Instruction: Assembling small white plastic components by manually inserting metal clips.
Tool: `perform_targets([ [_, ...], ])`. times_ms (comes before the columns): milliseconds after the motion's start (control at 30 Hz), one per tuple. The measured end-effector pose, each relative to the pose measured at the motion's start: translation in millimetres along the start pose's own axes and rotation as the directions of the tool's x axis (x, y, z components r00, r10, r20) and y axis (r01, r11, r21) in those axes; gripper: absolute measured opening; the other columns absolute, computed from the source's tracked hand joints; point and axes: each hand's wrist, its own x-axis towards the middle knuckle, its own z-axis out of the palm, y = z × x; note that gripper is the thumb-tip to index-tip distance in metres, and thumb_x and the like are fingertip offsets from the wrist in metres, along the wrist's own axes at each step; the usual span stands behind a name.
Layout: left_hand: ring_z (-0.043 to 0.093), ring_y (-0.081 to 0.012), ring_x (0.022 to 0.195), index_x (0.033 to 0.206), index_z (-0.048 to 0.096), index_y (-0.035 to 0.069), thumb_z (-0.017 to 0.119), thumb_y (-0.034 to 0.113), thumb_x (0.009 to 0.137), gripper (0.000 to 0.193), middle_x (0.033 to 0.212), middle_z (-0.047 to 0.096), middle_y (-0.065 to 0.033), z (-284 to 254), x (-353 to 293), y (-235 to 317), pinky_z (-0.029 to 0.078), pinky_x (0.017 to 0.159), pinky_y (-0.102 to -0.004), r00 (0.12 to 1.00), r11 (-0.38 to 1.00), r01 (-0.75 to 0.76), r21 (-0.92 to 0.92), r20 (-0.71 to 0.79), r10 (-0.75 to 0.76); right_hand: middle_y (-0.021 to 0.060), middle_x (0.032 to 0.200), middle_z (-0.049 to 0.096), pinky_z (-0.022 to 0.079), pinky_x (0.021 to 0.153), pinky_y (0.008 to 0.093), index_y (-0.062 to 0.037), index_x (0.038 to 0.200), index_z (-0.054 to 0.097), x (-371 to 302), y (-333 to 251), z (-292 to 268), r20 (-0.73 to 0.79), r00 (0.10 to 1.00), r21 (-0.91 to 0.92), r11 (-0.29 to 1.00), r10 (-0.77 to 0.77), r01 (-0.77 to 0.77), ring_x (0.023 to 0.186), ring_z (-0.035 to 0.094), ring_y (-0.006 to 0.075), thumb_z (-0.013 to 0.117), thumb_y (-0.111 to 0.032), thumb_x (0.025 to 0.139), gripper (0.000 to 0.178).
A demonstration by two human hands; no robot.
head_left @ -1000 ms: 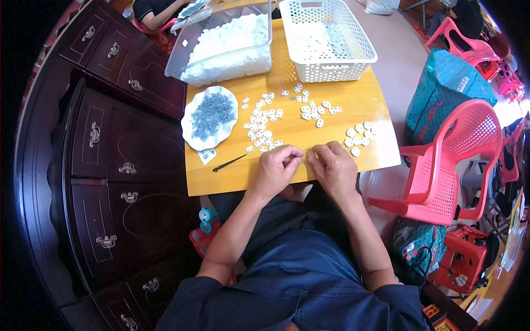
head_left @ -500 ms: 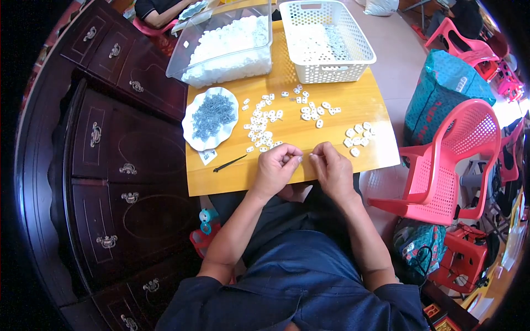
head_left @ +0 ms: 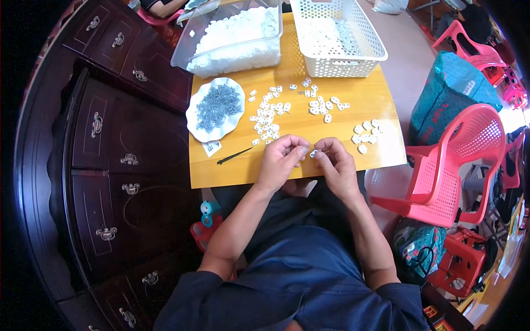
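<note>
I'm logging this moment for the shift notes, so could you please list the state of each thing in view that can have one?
Left hand: fingers pinched at a small white piece.
Right hand: fingertips on the same small white piece.
White plate: heaped with small grey metal parts.
Clear bin: open, part-filled with white pieces.
White basket: open, white pieces inside.
Black tool: lying flat, untouched.
Pink chair: upright, unoccupied.

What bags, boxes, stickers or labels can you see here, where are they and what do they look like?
Small paper tag: on the table's left edge, below the white plate; white square with dark print.
Woven bag: on the floor right of the table; teal with reddish markings.
No screens or signs show.
</note>
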Motion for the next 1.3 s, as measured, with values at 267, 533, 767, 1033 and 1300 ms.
perform_targets([
  [267,0.060,-0.0046,0.077,0.104,0.068,0.004,0.065,0.016,0.097,0.014,0.090,0.067,0.0017,1.9,-0.4,-2.8,0.049,0.066,-0.0201,1.000,1.000,0.013,0.002,0.027,-0.013,-0.0017,0.084,0.058,0.045,0.067,0.0189,-0.0032,0.103,0.053,1.2,3.8,-1.9,0.010,1.000,0.018,1.000,-0.005,0.005,0.075,0.055,0.0036,0.059,-0.001,0.097,0.008],
  [533,0.059,-0.0046,0.075,0.103,0.068,0.004,0.065,0.017,0.097,0.014,0.088,0.066,0.0015,1.2,-0.2,-2.7,0.049,0.066,-0.0199,0.999,1.000,0.016,0.001,0.051,-0.016,-0.0023,0.082,0.058,0.044,0.066,0.0187,-0.0027,0.101,0.054,0.4,-2.3,-2.4,-0.007,1.000,-0.026,1.000,-0.007,0.007,0.073,0.054,0.0030,0.060,0.000,0.096,0.008],
  [767,0.059,-0.0044,0.074,0.102,0.067,0.004,0.065,0.017,0.098,0.014,0.087,0.066,0.0016,2.2,-0.3,-1.3,0.049,0.065,-0.0198,0.999,1.000,0.025,0.002,0.034,-0.025,-0.0020,0.082,0.059,0.045,0.066,0.0193,-0.0023,0.100,0.054,0.5,-0.8,-1.7,-0.025,0.999,-0.035,0.999,-0.025,0.024,0.073,0.054,0.0034,0.061,0.001,0.095,0.009],
  [1033,0.059,-0.0044,0.074,0.101,0.067,0.004,0.065,0.017,0.098,0.013,0.086,0.066,0.0017,2.7,-0.2,-1.1,0.049,0.065,-0.0198,0.998,0.999,0.034,0.005,0.046,-0.034,-0.0016,0.082,0.060,0.046,0.067,0.0194,-0.0022,0.100,0.054,0.8,0.2,-3.0,-0.024,1.000,-0.067,0.998,-0.019,0.018,0.074,0.056,0.0039,0.061,0.002,0.095,0.010],
  [1300,0.058,-0.0028,0.072,0.100,0.067,0.003,0.064,0.014,0.098,0.011,0.083,0.065,0.0024,5.9,-1.0,0.9,0.047,0.064,-0.0191,0.999,0.999,0.015,0.046,0.031,-0.017,-0.0012,0.081,0.060,0.047,0.066,0.0197,-0.0022,0.098,0.055,0.0,-3.1,-3.3,-0.035,0.997,-0.127,0.990,-0.073,0.068,0.072,0.057,0.0045,0.062,0.002,0.094,0.009],
])
